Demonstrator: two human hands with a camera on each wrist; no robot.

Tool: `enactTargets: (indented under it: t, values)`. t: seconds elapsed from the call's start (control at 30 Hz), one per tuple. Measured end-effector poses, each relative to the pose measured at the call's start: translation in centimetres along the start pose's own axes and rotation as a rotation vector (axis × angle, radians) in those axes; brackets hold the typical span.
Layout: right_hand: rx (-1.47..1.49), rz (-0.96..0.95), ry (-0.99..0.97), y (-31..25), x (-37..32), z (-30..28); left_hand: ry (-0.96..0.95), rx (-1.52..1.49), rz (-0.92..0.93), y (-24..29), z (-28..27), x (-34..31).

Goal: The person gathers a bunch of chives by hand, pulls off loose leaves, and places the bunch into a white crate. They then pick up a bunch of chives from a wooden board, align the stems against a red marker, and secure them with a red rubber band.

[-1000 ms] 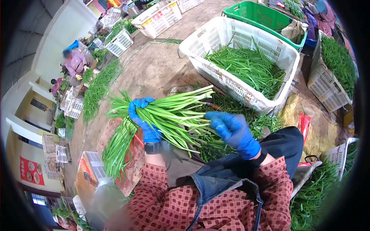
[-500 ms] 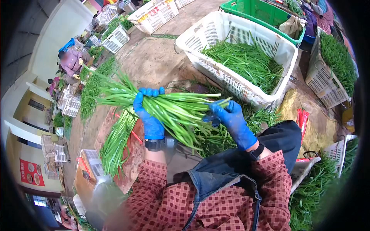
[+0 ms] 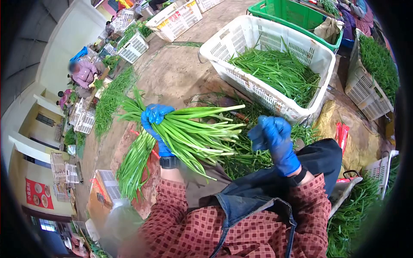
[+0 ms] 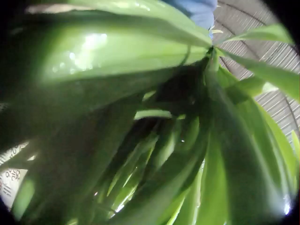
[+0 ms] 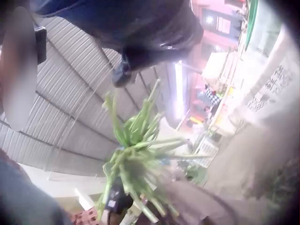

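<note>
A bunch of garlic chives (image 3: 193,133) lies across the middle of the head view, pale stem ends to the right and leaves to the left. My left hand (image 3: 155,122), in a blue glove, grips it around the leafy part. Close-up leaves (image 4: 117,51) fill the left wrist view, with a bit of glove at the top. My gloved right hand (image 3: 275,142) is apart from the stem ends, to their right, with its fingers curled and nothing visible in them. In the right wrist view, the stem ends (image 5: 136,150) point toward the camera below that hand.
More chives (image 3: 135,163) hang over a reddish board beside my left forearm. A white crate (image 3: 215,51) of loose greens stands ahead, and a green crate (image 3: 275,10) behind it. Cut leaves (image 3: 245,161) litter the ground below. Another person (image 3: 84,73) sits at the far left.
Half a second ago my right hand was at the stem ends, pinching at a stem; it has since pulled away to the right. My left hand keeps its grip on the bunch.
</note>
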State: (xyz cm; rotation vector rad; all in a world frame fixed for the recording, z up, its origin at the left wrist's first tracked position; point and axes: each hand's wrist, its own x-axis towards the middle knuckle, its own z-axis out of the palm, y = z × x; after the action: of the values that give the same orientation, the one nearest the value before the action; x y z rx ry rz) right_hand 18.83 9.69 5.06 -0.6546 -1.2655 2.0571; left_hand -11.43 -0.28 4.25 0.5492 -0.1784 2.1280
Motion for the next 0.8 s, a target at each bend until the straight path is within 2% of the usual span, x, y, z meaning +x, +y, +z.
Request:
enactTargets:
  t: [0.03, 0.07, 0.13, 0.17, 0.23, 0.27, 0.3, 0.37, 0.43, 0.5, 0.57, 0.67, 0.7, 0.77, 0.8]
  values:
    - [-0.105, 0.025, 0.004, -0.6, 0.6, -0.9, -0.036, -0.051, -0.014, 0.4, -0.1, 0.1]
    - [-0.104, 0.027, 0.004, -0.9, 1.4, -1.3, 0.027, -0.026, -0.009, 0.8, -0.2, 0.0]
    - [-0.388, 0.179, -0.029, -1.0, 2.2, -1.8, 0.023, -0.033, -0.003, 0.8, -0.3, -0.3]
    - [-0.388, 0.18, -0.028, -0.1, 2.5, -2.1, 0.012, -0.041, 0.001, 0.7, -0.2, -0.2]
    - [-0.418, -0.172, -0.072, 2.8, 3.4, -2.6, -0.012, -0.057, 0.007, 0.5, -0.1, 0.0]
    - [-0.192, -0.161, -0.07, 3.6, 3.6, -2.4, -0.023, -0.065, 0.01, 0.4, -0.1, 0.1]
    - [-0.192, -0.158, -0.068, 3.5, 3.7, -2.0, -0.032, -0.072, 0.014, 0.3, 0.0, 0.2]
    - [-0.513, -0.438, 0.017, 3.2, 3.9, -1.1, -0.029, -0.062, -0.001, 0.0, 0.3, 0.1]
    - [-0.556, -0.373, -0.123, 4.0, 4.5, -0.6, -0.034, -0.044, -0.033, -0.7, 0.7, 0.1]
    - [0.062, 0.071, -0.198, 5.0, 4.2, 0.8, -0.043, -0.029, -0.07, -1.5, 0.8, 0.2]
    - [0.117, 0.053, -0.25, 5.3, 4.4, 1.0, -0.058, -0.036, -0.102, -1.9, 0.4, 0.2]
    - [0.054, -0.113, -0.143, 6.4, 4.9, 0.5, 0.03, -0.099, -0.109, -2.2, -0.1, -0.3]
    - [0.053, -0.115, -0.144, 6.4, 5.1, 0.0, 0.028, -0.1, -0.109, -2.1, -0.1, -0.3]
    - [0.217, -0.097, 0.03, 6.4, 5.6, -1.6, 0.089, 0.044, -0.065, -1.5, -0.3, -0.4]
    - [0.125, -0.111, 0.098, 6.0, 6.1, -2.5, 0.094, 0.109, -0.038, -0.8, -0.4, -0.2]
